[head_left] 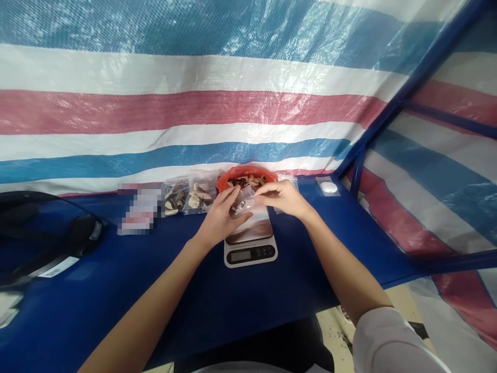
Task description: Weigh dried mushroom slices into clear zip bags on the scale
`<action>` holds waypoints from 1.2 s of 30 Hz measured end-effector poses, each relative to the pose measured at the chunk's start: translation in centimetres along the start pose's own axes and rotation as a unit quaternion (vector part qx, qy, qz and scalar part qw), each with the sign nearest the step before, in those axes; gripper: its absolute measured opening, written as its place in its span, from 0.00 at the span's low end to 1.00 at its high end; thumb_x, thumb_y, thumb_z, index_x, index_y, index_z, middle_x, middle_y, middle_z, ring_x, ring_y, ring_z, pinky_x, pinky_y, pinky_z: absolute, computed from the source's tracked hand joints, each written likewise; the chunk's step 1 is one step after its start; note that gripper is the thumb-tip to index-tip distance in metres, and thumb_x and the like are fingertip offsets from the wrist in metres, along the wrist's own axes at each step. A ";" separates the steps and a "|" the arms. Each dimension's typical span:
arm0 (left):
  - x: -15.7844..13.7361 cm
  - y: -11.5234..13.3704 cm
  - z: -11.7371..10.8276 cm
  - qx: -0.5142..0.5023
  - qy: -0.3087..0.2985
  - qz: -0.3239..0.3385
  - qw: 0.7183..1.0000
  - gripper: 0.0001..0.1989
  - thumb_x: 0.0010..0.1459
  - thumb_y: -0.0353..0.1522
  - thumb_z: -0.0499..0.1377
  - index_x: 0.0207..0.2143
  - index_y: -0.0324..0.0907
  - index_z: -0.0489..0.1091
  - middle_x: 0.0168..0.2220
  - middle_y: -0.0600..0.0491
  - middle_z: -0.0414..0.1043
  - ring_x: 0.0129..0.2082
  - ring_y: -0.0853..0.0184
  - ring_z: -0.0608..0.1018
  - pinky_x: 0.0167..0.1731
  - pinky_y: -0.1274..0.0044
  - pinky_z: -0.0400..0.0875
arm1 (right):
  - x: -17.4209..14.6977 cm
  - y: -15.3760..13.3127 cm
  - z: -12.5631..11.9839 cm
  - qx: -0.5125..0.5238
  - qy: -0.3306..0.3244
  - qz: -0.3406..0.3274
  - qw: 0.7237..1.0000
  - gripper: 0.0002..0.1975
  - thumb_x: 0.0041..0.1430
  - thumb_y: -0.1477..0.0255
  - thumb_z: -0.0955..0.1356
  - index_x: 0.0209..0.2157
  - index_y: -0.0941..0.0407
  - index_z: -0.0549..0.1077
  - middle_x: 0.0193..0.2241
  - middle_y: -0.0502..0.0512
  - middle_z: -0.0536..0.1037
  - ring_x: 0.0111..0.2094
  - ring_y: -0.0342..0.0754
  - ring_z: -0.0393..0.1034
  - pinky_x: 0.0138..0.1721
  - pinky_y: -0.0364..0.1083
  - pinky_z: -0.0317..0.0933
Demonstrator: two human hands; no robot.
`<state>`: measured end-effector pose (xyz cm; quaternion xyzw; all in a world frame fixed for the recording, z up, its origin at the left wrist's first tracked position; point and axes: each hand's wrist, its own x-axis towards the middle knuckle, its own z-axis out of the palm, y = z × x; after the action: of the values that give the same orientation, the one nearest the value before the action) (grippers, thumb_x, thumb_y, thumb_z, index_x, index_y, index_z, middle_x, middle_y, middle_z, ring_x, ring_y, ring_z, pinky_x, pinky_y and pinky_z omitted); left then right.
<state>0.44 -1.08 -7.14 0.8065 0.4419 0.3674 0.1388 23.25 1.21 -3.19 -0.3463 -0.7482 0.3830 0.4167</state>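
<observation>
A small clear plastic bag (243, 201) is above the plate of a white kitchen scale (251, 254). My right hand (282, 198) pinches the bag's right edge between thumb and fingertips. My left hand (222, 217) is at the bag's left side, fingers stretched out and thumb well apart, touching the plastic. What the clear bag holds, if anything, I cannot make out. Just behind both hands sits an open red plastic bag (230, 174) full of brown and tan dried slices (252, 181). The scale's display looks grey, with no readable figure.
Left of the red bag stand clear bags of dried pieces (199, 197) and darker slices (174, 199), beside a blurred-out packet (142, 208). A black strapped device (87, 230) lies far left. A white round object (329, 187) sits back right. Striped sheeting (194, 109) rises behind the blue table (303, 269).
</observation>
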 end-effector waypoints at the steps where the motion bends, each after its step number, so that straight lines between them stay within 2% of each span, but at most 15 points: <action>1: -0.5 -0.1 0.0 0.008 0.004 0.015 1.000 0.35 0.60 0.45 0.64 0.66 0.43 0.62 0.64 0.41 0.65 0.65 0.52 0.69 0.65 0.59 0.64 | -0.7 0.4 -0.2 0.017 0.015 0.012 1.000 0.10 0.53 0.63 0.75 0.33 0.55 0.83 0.32 0.53 0.84 0.36 0.49 0.78 0.42 0.48 0.72; 5: -2.4 -0.5 -0.3 0.043 0.021 0.061 0.997 0.29 0.64 0.43 0.60 0.64 0.40 0.64 0.62 0.38 0.68 0.64 0.52 0.71 0.64 0.58 0.66 | -3.4 1.8 -0.9 0.056 0.073 0.076 0.993 0.14 0.49 0.59 0.76 0.31 0.55 0.82 0.29 0.52 0.83 0.30 0.47 0.76 0.37 0.48 0.72; 9: -3.4 -0.9 -0.3 0.059 0.003 0.071 0.996 0.24 0.67 0.40 0.57 0.61 0.41 0.68 0.62 0.39 0.70 0.63 0.52 0.72 0.63 0.57 0.67 | -5.3 3.0 -1.0 0.056 0.112 0.108 0.986 0.15 0.47 0.58 0.76 0.29 0.56 0.81 0.28 0.53 0.82 0.28 0.46 0.75 0.36 0.48 0.72; 17: -3.3 -1.1 -0.3 0.055 -0.014 0.053 0.997 0.23 0.66 0.42 0.56 0.59 0.42 0.71 0.61 0.40 0.72 0.61 0.50 0.74 0.62 0.54 0.68 | -6.1 4.6 -0.8 0.044 0.065 0.150 0.986 0.19 0.47 0.53 0.76 0.31 0.56 0.82 0.28 0.53 0.83 0.30 0.49 0.76 0.38 0.50 0.73; 20: -3.6 -1.1 -0.9 0.060 0.008 0.050 0.997 0.23 0.66 0.42 0.55 0.59 0.43 0.71 0.60 0.41 0.72 0.62 0.52 0.73 0.63 0.55 0.67 | -6.5 4.4 -1.4 0.023 0.057 0.145 0.988 0.20 0.50 0.54 0.75 0.33 0.56 0.82 0.30 0.54 0.83 0.32 0.50 0.78 0.39 0.50 0.73; 23: -4.6 -1.2 -1.8 0.076 0.042 0.033 0.996 0.21 0.67 0.42 0.55 0.58 0.44 0.71 0.60 0.42 0.73 0.62 0.53 0.73 0.63 0.57 0.67 | -7.3 4.1 -2.4 -0.040 0.098 0.131 0.986 0.18 0.54 0.55 0.74 0.36 0.56 0.82 0.36 0.56 0.85 0.38 0.53 0.80 0.45 0.51 0.74; 26: -5.8 -1.8 -2.6 0.092 0.049 0.012 0.994 0.20 0.67 0.41 0.54 0.57 0.45 0.72 0.57 0.43 0.75 0.59 0.53 0.75 0.61 0.57 0.69 | -8.3 3.7 -3.0 -0.186 0.110 0.114 0.970 0.13 0.61 0.61 0.70 0.40 0.54 0.82 0.44 0.56 0.84 0.47 0.55 0.80 0.52 0.53 0.72; 30: -7.2 -3.0 -2.7 0.127 0.022 -0.008 0.992 0.21 0.66 0.42 0.54 0.56 0.45 0.74 0.56 0.41 0.75 0.58 0.49 0.76 0.60 0.54 0.69 | -9.5 4.0 -2.2 -0.389 0.038 0.078 0.917 0.15 0.67 0.63 0.66 0.51 0.50 0.79 0.58 0.56 0.77 0.58 0.57 0.73 0.57 0.57 0.69; 33: -8.0 -3.7 -2.4 0.147 -0.007 -0.018 0.989 0.23 0.65 0.44 0.54 0.57 0.45 0.74 0.61 0.40 0.72 0.63 0.45 0.71 0.63 0.50 0.64 | -10.2 4.9 -1.2 -0.459 -0.012 0.064 0.886 0.21 0.69 0.62 0.64 0.59 0.53 0.74 0.64 0.59 0.70 0.66 0.60 0.63 0.65 0.61 0.60; 36: -8.5 -4.1 -2.0 0.170 -0.026 -0.036 0.985 0.24 0.65 0.44 0.54 0.58 0.45 0.73 0.65 0.42 0.67 0.66 0.44 0.67 0.65 0.48 0.60 | -10.7 5.7 -0.6 -0.490 -0.028 0.069 0.868 0.23 0.72 0.62 0.61 0.63 0.54 0.69 0.67 0.60 0.66 0.69 0.61 0.57 0.68 0.62 0.54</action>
<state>-6.40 -5.81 -12.00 0.8113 0.5226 0.2610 0.0244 29.38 -4.92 -11.68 -0.5454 -0.8256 0.0044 0.1446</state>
